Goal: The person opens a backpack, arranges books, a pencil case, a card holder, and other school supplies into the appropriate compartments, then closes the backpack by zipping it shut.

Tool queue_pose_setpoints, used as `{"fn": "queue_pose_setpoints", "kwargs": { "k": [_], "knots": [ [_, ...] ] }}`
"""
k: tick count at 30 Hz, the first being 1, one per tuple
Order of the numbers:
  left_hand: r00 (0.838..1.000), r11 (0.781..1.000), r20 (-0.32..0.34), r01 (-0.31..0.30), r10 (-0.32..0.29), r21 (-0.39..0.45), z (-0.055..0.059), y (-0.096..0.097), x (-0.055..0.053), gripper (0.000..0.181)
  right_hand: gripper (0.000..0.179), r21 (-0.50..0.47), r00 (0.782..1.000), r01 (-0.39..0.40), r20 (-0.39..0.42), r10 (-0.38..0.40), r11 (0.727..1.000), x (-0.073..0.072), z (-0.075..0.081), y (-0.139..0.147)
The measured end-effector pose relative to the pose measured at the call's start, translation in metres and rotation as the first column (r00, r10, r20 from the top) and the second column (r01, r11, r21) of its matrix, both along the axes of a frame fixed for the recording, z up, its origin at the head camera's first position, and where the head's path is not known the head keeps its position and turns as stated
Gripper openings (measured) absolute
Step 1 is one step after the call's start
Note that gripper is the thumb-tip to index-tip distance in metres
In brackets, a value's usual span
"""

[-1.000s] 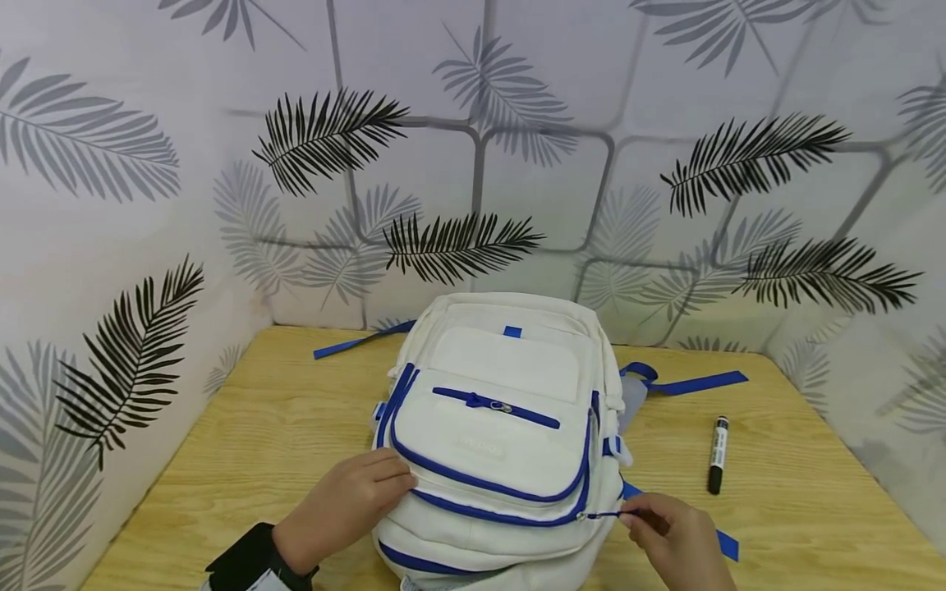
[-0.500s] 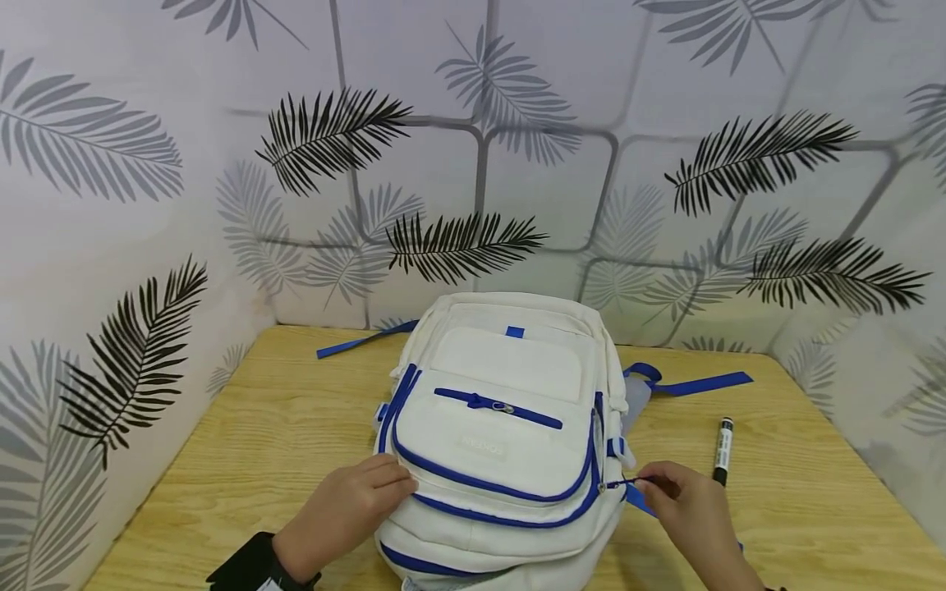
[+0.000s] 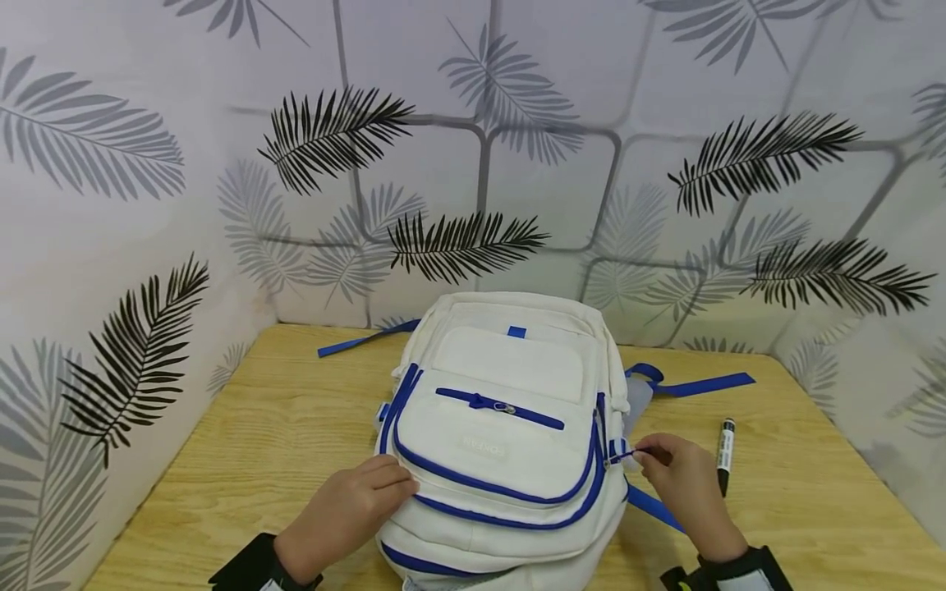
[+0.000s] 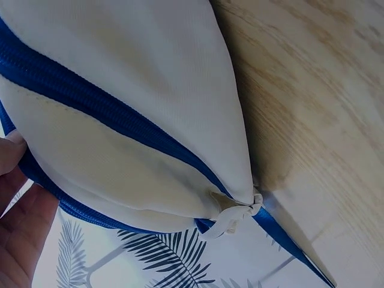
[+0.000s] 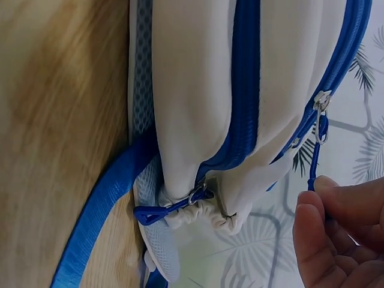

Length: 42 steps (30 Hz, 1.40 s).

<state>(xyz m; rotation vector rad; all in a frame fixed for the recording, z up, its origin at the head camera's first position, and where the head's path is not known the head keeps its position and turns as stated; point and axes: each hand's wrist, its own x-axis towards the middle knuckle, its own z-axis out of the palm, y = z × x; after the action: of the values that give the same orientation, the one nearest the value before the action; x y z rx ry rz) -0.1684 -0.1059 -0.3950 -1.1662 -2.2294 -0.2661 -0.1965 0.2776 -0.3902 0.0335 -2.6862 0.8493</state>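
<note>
A white backpack (image 3: 510, 361) with blue zips lies on the wooden table, front pocket facing up. My left hand (image 3: 353, 510) grips the left edge of the pocket; in the left wrist view its fingertips (image 4: 27, 219) sit along the blue zip. On the other side my right hand (image 3: 680, 476) pinches the blue cord of a zipper pull (image 5: 314, 162). That cord is stretched sideways from the metal slider (image 5: 322, 102), which sits on the curved pocket zip at the backpack's right side. A second zipper pull (image 5: 165, 210) hangs free beside the elastic side pocket.
A black-and-white marker (image 3: 726, 455) lies on the table (image 3: 805, 509) just beyond my right hand. Blue straps (image 3: 705, 383) extend from both sides of the backpack. Behind the table stands a leaf-patterned backdrop (image 3: 547, 197).
My right hand has drawn the zipper pull up along the backpack's right side, away from the bottom corner of the pocket. The left hand has stayed on the left edge.
</note>
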Motion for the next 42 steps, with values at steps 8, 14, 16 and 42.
{"fn": "queue_pose_setpoints", "kwargs": {
  "k": [8,14,16,42],
  "knots": [
    [1.000,1.000,0.007,-0.009,0.009,0.005,-0.001,0.000,0.001,0.023,0.006,0.020,0.998,-0.024,-0.054,0.025,0.999,-0.022,0.000,0.005],
    [1.000,1.000,0.015,-0.014,0.014,0.004,-0.002,-0.001,0.001,0.023,0.007,-0.008,0.999,-0.038,-0.016,0.038,0.999,-0.037,0.001,0.009],
    [1.000,1.000,0.019,-0.019,0.019,0.001,-0.002,-0.001,0.001,0.023,0.007,0.000,0.999,-0.038,-0.016,0.038,0.999,-0.042,0.001,0.010],
    [0.999,0.999,0.015,-0.039,0.039,0.018,-0.007,-0.002,0.000,0.021,0.013,-0.045,0.998,-0.046,0.050,0.049,0.998,-0.090,0.001,0.012]
  ]
}}
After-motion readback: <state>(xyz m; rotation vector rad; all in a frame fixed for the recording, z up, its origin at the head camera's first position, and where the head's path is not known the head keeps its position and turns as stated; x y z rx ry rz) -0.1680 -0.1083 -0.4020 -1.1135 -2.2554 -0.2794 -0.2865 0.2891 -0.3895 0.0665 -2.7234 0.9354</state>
